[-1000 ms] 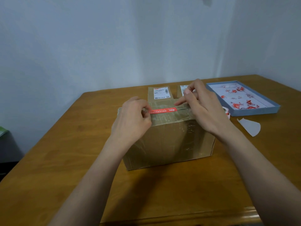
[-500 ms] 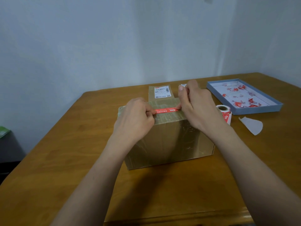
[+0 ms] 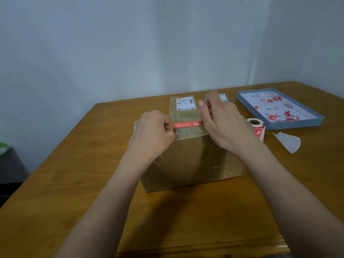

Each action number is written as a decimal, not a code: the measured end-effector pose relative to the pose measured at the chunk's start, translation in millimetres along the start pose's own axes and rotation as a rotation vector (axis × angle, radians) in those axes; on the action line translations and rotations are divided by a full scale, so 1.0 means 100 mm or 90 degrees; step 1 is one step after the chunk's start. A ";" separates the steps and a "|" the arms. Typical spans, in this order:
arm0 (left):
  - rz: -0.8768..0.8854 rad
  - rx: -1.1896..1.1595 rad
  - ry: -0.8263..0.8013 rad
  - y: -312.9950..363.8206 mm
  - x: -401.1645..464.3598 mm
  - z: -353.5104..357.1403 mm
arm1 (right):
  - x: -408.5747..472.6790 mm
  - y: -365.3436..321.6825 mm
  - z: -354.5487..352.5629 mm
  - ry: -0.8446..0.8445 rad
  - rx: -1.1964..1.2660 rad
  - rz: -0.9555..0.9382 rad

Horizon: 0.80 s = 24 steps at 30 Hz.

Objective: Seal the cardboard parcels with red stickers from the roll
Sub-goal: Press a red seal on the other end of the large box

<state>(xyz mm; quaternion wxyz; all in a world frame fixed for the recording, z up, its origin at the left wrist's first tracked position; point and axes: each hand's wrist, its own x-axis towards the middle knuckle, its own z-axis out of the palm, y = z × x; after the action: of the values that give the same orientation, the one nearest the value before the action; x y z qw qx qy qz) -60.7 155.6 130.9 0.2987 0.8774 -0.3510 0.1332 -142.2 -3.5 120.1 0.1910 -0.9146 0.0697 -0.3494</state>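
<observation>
On the middle of the wooden table (image 3: 78, 175), a large brown cardboard parcel wrapped in clear tape (image 3: 191, 161) stands with a long red sticker strip (image 3: 187, 125) lying across its top, just behind the near edge. The left hand (image 3: 151, 135) sits at the strip's left end with its fingers curled, thumb and fingertips pinching or pressing that end against the box top. The right hand (image 3: 220, 121) is at the strip's right end, fingers bent, with the thumb down at the sticker and the index finger raised above it; whether it pinches the end or only presses it down cannot be told. Both forearms reach in from the bottom of the frame. Behind the big box, toward the upper centre, lies a smaller flat cardboard parcel with a white shipping label (image 3: 183, 104), and a second labelled parcel (image 3: 222, 97) shows partly behind the right hand. Just right of the big box stands the white roll of red stickers (image 3: 256, 125). Farther right, a shallow blue-grey tray (image 3: 296, 125) holds red and white paper scraps, and a torn piece of white backing paper (image 3: 288, 141) lies on the table in front of it.
</observation>
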 end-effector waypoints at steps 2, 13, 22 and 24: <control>-0.007 -0.003 -0.007 0.01 -0.01 -0.01 | -0.01 -0.01 0.00 0.009 -0.014 -0.004; 0.005 0.023 -0.013 0.00 -0.01 -0.02 | -0.03 0.06 -0.01 -0.023 0.017 0.029; 0.010 0.043 0.051 0.01 -0.06 0.01 | -0.10 0.08 0.05 0.057 0.033 -0.006; 0.086 0.042 0.011 -0.02 -0.04 0.01 | -0.13 0.08 0.05 0.025 0.036 -0.047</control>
<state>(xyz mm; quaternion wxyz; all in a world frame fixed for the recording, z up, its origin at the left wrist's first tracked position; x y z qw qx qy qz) -62.2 158.6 127.5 0.2628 0.8599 -0.4024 0.1720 -148.2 -5.7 105.8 0.2020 -0.9039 0.0296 -0.3758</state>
